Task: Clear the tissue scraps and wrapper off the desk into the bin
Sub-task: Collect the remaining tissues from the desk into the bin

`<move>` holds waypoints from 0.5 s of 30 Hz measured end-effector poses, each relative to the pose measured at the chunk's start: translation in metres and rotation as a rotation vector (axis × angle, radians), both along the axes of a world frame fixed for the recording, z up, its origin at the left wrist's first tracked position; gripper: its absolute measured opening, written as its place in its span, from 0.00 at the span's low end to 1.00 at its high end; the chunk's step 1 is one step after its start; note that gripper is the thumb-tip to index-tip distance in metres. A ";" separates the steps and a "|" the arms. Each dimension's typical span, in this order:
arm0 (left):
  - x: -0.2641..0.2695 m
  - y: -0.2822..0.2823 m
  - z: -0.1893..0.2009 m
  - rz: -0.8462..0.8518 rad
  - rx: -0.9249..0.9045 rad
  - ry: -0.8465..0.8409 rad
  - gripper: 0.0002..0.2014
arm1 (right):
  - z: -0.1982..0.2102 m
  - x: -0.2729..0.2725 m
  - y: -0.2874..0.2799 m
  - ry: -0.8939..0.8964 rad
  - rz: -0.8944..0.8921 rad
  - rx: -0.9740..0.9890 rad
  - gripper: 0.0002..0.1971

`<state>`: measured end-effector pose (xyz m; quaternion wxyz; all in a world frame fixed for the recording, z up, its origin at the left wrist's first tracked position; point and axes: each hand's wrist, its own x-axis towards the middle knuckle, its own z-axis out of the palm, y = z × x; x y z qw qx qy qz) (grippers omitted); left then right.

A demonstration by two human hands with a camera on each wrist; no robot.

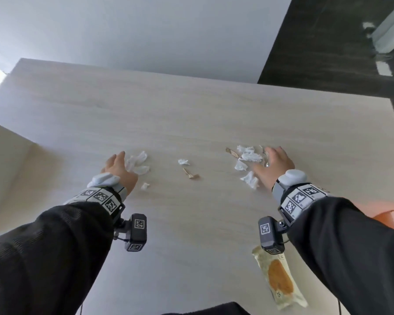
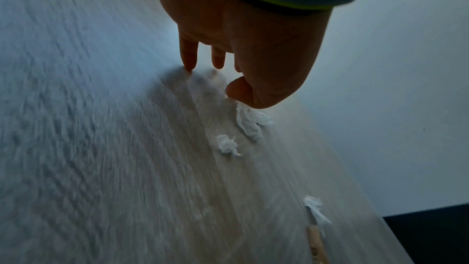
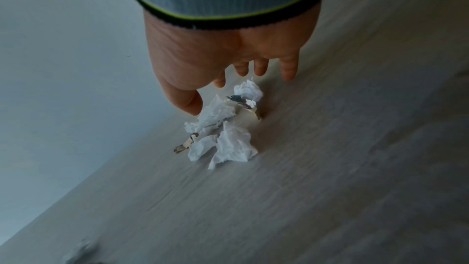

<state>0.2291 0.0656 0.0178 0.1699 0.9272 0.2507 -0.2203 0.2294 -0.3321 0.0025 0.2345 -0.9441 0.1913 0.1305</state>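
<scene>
White tissue scraps lie scattered across the light wooden desk [image 1: 191,114]. My left hand [image 1: 118,164] [image 2: 218,59] is open, fingertips down on the desk, just left of a tissue clump [image 1: 137,164] [image 2: 250,122]; a small scrap [image 1: 145,185] [image 2: 227,145] lies beside it. My right hand [image 1: 271,161] [image 3: 223,79] is open, hovering over the right tissue pile [image 1: 248,155] [image 3: 228,138], which includes a foil scrap [image 3: 241,100] and a brown scrap [image 1: 232,152] [image 3: 184,146]. One more tissue scrap [image 1: 183,161] and brown bits [image 1: 191,175] lie mid-desk. A snack wrapper [image 1: 280,280] lies near the front edge.
A pale wall stands behind the desk's far edge. The dark floor [image 1: 328,53] shows past the right edge. An orange object [image 1: 389,217] peeks out behind my right sleeve. A lower beige surface [image 1: 7,160] adjoins on the left.
</scene>
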 end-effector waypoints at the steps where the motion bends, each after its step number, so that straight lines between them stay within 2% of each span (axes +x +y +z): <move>1: 0.002 -0.002 0.000 -0.008 0.021 0.011 0.39 | -0.001 0.003 -0.001 0.024 -0.005 0.007 0.38; 3: 0.005 -0.005 0.002 -0.046 0.069 0.035 0.35 | -0.003 0.008 0.003 0.064 0.012 0.023 0.40; 5: 0.007 -0.012 0.003 -0.115 0.068 0.058 0.31 | -0.003 0.007 0.013 0.064 0.083 0.021 0.37; 9: 0.003 -0.037 0.000 -0.183 -0.070 0.007 0.29 | 0.003 0.000 0.043 0.119 0.329 -0.048 0.36; 15: -0.016 -0.089 -0.010 -0.349 -0.172 -0.077 0.32 | 0.001 -0.016 0.092 0.129 0.573 -0.056 0.34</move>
